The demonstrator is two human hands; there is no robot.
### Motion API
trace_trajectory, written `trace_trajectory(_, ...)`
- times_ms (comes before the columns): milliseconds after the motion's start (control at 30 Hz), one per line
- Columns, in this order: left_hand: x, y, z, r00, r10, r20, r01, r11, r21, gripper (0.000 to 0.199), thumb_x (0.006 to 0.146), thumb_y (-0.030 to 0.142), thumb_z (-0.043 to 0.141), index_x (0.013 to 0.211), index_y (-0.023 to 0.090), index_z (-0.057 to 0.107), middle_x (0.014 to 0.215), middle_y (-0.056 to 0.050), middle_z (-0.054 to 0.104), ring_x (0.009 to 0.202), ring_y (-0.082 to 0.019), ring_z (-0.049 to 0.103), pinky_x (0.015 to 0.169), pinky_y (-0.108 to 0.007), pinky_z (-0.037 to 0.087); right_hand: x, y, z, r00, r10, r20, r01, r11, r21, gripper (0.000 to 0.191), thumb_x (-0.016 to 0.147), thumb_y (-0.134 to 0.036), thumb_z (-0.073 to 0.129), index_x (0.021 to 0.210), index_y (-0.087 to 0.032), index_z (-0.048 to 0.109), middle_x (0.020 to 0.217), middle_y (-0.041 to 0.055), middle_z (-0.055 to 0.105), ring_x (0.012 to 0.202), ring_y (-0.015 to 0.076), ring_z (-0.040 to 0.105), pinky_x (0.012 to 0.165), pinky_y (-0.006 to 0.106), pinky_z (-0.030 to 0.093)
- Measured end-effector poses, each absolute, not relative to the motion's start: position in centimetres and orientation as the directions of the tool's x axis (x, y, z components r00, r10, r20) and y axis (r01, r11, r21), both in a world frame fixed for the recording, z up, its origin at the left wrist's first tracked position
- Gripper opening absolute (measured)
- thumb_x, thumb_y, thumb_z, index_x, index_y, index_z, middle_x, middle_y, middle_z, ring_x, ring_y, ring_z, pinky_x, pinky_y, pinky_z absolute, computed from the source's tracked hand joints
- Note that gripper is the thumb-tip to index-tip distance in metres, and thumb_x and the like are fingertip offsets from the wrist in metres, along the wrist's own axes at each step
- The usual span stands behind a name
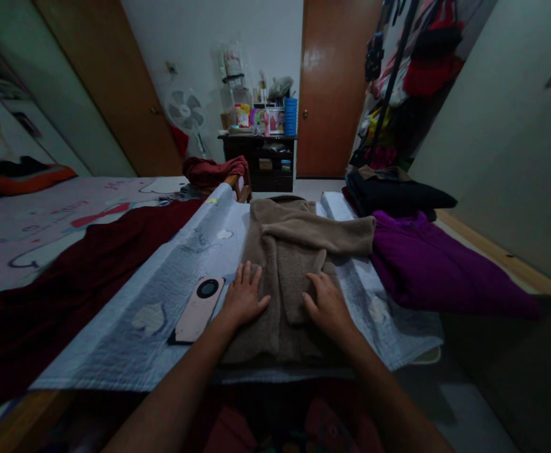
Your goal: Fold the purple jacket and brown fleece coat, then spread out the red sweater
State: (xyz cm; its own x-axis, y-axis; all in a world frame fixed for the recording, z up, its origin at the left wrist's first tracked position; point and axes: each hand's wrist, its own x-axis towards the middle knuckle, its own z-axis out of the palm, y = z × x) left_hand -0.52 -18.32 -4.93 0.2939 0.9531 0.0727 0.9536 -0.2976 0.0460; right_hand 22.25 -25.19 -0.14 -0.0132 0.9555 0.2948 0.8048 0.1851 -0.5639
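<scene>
A brown fleece coat [298,251] lies spread on the light blue quilted cloth. One of its sleeves is laid across the body toward the right, and the other runs down the front. My left hand [244,296] presses flat on the coat's left side, fingers spread. On the front sleeve's right edge rests my right hand [327,302], its thumb and forefinger apart; its other fingers are partly hidden. A small fold of fabric stands up just beyond the right fingertips. To the left of my left hand, a pink phone [197,311] lies face down, showing a round dark camera ring.
A folded purple garment [436,264] lies at the right, with a dark folded pile [393,192] behind it. The blue quilted cloth [114,340] covers the table. At left, a dark red garment [90,264] lies on a bed [43,220]. A fan [185,110] stands behind.
</scene>
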Motion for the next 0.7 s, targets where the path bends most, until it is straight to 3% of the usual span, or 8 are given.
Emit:
trace_trajectory(233,-0.3,-18.4,-5.1,0.288,0.954,0.081,0.957,-0.289,0.008,0.08,0.085,0.052,0.051,0.151,0.013,0.029,0.16,-0.021,0.014,0.147,-0.041,0.01,0.11,-0.051,0.03,19.5,-23.1,2.0,-0.042,0.95,0.311,0.744,0.237,-0.624,0.045,0.087,-0.03,0.053,0.129,-0.014,0.057,0.145,0.0164,0.043,0.134,0.0274,0.043,0.109,0.041,0.038)
trace_trajectory(433,-0.2,-18.5,-4.7,0.285,0.957,0.06,0.958,-0.286,0.005,0.08,0.085,0.053,0.051,0.151,0.013,0.03,0.161,-0.02,0.013,0.147,-0.04,0.01,0.11,-0.051,0.029,20.6,-18.1,4.5,-0.088,0.958,0.273,0.568,0.274,-0.776,0.028,0.075,-0.013,0.051,0.092,-0.017,0.073,0.117,0.0082,0.067,0.118,0.0227,0.057,0.106,0.035,0.04)
trace_trajectory(600,-0.2,-18.6,-4.5,0.286,0.956,0.062,0.958,-0.287,0.017,0.079,0.086,0.052,0.05,0.151,0.012,0.028,0.161,-0.021,0.011,0.147,-0.04,0.008,0.11,-0.051,0.028,23.3,-14.9,5.3,0.01,0.99,0.139,0.228,0.133,-0.964,0.04,0.064,-0.012,0.043,0.091,-0.018,0.071,0.094,0.0024,0.072,0.092,0.0194,0.066,0.085,0.032,0.052)
trace_trajectory(700,-0.3,-18.6,-4.8,0.28,0.958,0.062,0.959,-0.282,0.027,0.08,0.085,0.052,0.051,0.151,0.013,0.028,0.161,-0.019,0.012,0.147,-0.039,0.008,0.11,-0.051,0.029,24.7,-15.6,5.2,0.039,0.991,0.126,0.167,0.118,-0.979,0.039,0.063,-0.015,0.044,0.091,-0.018,0.071,0.102,0.0038,0.071,0.091,0.0198,0.066,0.081,0.031,0.052)
